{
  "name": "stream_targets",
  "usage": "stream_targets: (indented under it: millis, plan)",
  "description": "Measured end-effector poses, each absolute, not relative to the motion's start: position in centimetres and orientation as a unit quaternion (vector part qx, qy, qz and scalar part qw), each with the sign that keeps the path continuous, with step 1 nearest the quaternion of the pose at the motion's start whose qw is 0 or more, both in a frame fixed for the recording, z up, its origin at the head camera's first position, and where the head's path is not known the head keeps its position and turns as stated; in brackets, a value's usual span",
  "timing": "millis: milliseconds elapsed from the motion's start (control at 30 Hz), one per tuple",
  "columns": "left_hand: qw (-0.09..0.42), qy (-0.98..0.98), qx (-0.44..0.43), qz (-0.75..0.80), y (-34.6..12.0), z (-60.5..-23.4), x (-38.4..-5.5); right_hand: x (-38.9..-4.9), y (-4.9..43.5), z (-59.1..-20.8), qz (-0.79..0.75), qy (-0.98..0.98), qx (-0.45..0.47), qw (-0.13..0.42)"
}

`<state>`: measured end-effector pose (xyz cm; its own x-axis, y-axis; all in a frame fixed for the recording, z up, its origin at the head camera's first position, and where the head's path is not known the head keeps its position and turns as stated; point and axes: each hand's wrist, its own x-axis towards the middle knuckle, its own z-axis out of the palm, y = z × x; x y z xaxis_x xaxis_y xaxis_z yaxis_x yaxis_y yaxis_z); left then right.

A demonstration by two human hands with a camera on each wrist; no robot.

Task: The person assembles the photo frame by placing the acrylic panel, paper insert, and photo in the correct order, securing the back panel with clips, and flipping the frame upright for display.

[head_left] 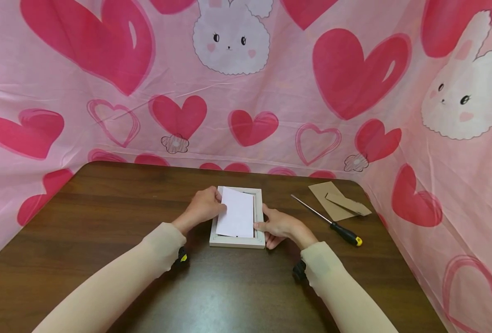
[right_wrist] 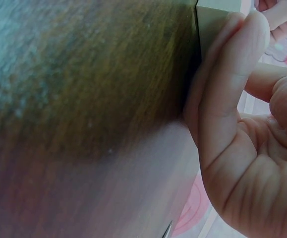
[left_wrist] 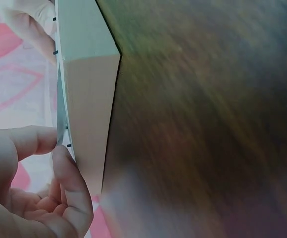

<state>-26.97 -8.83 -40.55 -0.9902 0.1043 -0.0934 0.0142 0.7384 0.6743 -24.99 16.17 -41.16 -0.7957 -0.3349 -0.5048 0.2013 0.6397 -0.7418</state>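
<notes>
A white picture frame (head_left: 237, 243) lies on the table with its back up and a recess inside its border. Over the recess sits a white sheet (head_left: 236, 212), slightly askew, its left edge raised. Thumb and index finger of my left hand (head_left: 204, 204) pinch the sheet's left edge, and the left wrist view shows that pinch beside the frame's side wall (left_wrist: 86, 114). At the opposite side, my right hand (head_left: 280, 225) grips the frame's right edge, thumb on top and fingers along the outer side. Small dark tabs (left_wrist: 55, 52) stick up from the frame's back.
Right of the frame lies a screwdriver (head_left: 345, 233) with a black and yellow handle. Behind it is a brown backing board (head_left: 326, 194) with a stand leg (head_left: 347, 204) on it. A pink heart-printed cloth (head_left: 246, 92) hangs around the brown table (head_left: 104, 222).
</notes>
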Motion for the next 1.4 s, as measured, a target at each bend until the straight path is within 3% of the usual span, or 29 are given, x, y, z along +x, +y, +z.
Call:
stream_targets:
  millis: [767, 1400]
  plan:
    - [0.038, 0.951, 0.043, 0.304, -7.7, -40.6, -26.7, -24.8, 16.2, -40.8, -0.425, 0.845, -0.05, 0.321]
    - [0.056, 0.957, 0.037, 0.283, -7.2, -40.6, -26.5, -24.8, 16.4, -40.8, -0.427, 0.844, -0.052, 0.321]
